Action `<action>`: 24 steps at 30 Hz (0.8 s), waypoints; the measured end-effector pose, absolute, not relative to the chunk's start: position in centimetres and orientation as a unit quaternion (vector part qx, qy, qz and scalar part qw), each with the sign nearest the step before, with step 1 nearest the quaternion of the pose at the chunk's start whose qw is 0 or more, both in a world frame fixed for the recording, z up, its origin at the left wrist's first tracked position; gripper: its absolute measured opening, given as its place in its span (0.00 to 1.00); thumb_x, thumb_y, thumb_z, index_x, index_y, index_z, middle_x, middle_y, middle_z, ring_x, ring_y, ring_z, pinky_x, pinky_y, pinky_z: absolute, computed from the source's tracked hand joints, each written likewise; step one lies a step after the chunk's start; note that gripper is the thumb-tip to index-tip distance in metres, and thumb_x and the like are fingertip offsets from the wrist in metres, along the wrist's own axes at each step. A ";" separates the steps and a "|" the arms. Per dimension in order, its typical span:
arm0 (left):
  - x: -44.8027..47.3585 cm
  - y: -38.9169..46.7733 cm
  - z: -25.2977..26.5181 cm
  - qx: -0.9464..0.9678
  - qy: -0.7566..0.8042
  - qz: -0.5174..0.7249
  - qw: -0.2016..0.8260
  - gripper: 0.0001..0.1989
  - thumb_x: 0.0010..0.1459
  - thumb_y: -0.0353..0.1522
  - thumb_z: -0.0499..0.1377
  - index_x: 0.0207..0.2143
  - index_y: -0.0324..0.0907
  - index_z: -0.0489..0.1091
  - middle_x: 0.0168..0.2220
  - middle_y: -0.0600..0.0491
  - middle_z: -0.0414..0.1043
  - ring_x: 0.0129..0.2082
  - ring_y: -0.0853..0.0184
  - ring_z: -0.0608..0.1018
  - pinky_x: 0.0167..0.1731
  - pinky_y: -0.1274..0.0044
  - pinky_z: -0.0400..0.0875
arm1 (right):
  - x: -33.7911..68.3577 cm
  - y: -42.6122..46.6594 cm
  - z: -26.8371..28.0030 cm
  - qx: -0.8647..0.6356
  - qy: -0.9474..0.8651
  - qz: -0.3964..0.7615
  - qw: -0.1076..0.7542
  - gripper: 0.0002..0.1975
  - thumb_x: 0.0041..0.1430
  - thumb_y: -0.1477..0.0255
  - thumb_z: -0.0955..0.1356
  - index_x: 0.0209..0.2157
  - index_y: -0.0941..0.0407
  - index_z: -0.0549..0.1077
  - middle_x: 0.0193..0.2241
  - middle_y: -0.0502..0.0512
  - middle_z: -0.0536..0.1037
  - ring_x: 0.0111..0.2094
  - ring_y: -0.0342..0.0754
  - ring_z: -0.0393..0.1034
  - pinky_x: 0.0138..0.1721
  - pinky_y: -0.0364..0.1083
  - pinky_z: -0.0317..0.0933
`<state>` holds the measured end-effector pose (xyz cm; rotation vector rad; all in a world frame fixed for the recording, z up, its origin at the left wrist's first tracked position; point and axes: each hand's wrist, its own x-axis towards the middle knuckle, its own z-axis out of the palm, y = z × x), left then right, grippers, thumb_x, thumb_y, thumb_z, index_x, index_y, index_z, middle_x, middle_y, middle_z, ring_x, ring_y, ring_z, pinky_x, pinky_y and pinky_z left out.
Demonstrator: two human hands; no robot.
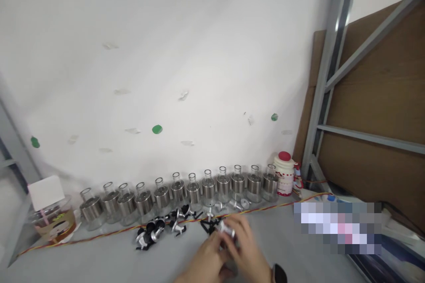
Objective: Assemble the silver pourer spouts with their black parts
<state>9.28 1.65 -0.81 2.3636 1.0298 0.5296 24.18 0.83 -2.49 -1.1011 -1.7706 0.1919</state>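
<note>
White wall with bits of tape and green dots fills most of the frame, grey table (99, 265) along the bottom edge. Lower centre: both hands meet over one small silver-and-black fitting (227, 230). Right hand (247, 252) fingertips pinch it from the right, left hand (207, 261) fingers curl against it from the left; fitting sits between the fingertips just above the table, partly hidden. Dark watch (280, 274) on the right wrist at the bottom edge. Just left of the hands, a scatter of loose fittings (159, 227), black and silver, lying on the table. Twisted red-yellow cord (99, 236) runs across the table behind them. Further back, row of glass bottles with metal collars (179, 194) against the wall, spanning left to right of centre. Right end of the row: white flask with red cap (284, 174). Lower left: clear cup with white lid (53, 219). Right side: grey metal frame (327, 93) and brown board (381, 97).
</note>
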 end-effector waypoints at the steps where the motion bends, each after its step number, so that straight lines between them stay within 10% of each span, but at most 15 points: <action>1: 9.5 1.3 -1.0 0.872 0.380 0.186 0.247 0.19 0.46 0.26 0.60 0.42 0.47 0.70 0.48 0.50 0.65 0.48 0.62 0.68 0.49 0.74 0.60 | 25.3 2.0 -2.1 -0.501 -0.680 0.061 0.533 0.11 0.57 0.71 0.61 0.41 0.53 0.69 0.39 0.58 0.70 0.42 0.51 0.66 0.45 0.50 0.62; 19: 10.7 0.5 -2.4 0.818 0.461 0.215 0.269 0.23 0.48 0.23 0.54 0.48 0.43 0.63 0.47 0.49 0.61 0.46 0.64 0.68 0.49 0.75 0.60 | 32.1 7.0 -2.3 -0.656 -0.492 0.147 0.553 0.25 0.53 0.54 0.56 0.27 0.57 0.75 0.26 0.59 0.77 0.36 0.56 0.69 0.41 0.49 0.59; 24: 9.5 1.0 -2.6 0.803 0.470 0.227 0.287 0.15 0.46 0.24 0.57 0.38 0.42 0.71 0.40 0.50 0.62 0.41 0.66 0.71 0.45 0.76 0.64 | 32.1 6.5 -1.6 -0.675 -0.463 0.198 0.539 0.20 0.44 0.55 0.63 0.12 0.56 0.68 0.13 0.51 0.71 0.23 0.52 0.68 0.24 0.44 0.58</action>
